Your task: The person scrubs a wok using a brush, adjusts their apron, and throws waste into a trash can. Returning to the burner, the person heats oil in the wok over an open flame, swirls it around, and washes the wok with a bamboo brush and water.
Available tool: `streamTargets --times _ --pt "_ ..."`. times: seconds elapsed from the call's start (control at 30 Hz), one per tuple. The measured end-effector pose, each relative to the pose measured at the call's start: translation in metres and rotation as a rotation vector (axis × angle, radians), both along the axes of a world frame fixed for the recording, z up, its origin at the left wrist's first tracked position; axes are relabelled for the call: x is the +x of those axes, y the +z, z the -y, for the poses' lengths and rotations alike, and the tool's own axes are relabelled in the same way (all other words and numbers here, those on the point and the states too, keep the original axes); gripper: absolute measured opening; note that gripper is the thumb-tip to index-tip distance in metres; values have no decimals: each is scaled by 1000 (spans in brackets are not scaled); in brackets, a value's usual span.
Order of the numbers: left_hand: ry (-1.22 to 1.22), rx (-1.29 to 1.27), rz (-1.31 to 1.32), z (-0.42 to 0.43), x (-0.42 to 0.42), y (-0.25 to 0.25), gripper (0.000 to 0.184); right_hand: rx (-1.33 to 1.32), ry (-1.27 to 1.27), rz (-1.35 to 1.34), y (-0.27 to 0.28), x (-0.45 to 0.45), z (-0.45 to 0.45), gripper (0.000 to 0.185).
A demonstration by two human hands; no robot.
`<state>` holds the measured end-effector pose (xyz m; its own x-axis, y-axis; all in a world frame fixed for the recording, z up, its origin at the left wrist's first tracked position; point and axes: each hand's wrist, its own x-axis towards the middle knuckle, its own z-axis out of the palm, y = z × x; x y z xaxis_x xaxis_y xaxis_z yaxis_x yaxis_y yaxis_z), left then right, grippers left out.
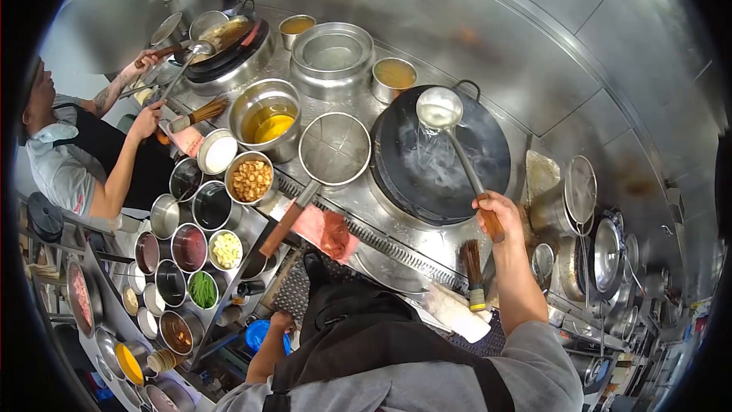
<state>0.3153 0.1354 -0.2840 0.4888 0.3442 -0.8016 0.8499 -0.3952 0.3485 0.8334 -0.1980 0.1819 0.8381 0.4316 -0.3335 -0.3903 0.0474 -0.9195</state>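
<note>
My right hand (499, 217) is wrapped round the wooden handle of a ladle (440, 108). The ladle's bowl is over the far part of a black wok (450, 164), and clear liquid streams from it into the steaming wok. Low beside my body, my left hand (282, 320) hangs near a blue object (263, 336); its fingers are too hidden to tell what they do. A round mesh strainer (335, 149) with a wooden handle lies left of the wok. A bamboo brush (473, 278) is just below my right hand, next to a white cloth (456, 313).
At the left a co-worker (107, 137) works with a ladle at another wok (229, 38). Pots of yellow oil (273, 126) and water (332, 49) stand between the woks. Many ingredient containers (189, 248) fill the lower left. Strainers and pans (608, 255) hang at the right.
</note>
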Motion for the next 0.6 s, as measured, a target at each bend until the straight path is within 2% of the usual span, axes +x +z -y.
streamTargets --times 0.03,0.07,0.1,0.13,0.2,0.27,0.3,0.33,0.4,0.47,0.53,0.6 --pt "-225 67 -43 0 6 -1 20 -40 7 -9 -1 -1 8 19" --pt "-224 64 -39 1 9 1 20 -43 7 -5 -1 -2 15 19" --pt "-91 41 99 5 8 6 13 -137 5 5 -1 -3 19 18" --pt "46 21 236 6 8 12 13 -230 5 16 -2 -1 23 19" --pt "50 15 345 5 10 29 13 -311 40 77 -12 11 30 24" --pt "141 27 240 -1 14 44 15 -647 113 490 -35 30 27 32" --pt "161 32 244 -6 13 52 15 -746 52 626 -38 34 14 38" --pt "92 5 247 -11 10 61 16 -736 70 640 -35 41 2 38" --pt "51 -14 260 -21 7 81 18 -1006 119 810 4 41 -49 43" --pt "32 76 -60 -27 9 92 21 -1002 121 893 18 55 -98 46" --pt "61 96 -89 -39 -1 85 22 -1024 159 906 15 83 -151 47" --pt "-402 334 124 -48 -18 72 16 -1007 173 967 1 119 -204 43"
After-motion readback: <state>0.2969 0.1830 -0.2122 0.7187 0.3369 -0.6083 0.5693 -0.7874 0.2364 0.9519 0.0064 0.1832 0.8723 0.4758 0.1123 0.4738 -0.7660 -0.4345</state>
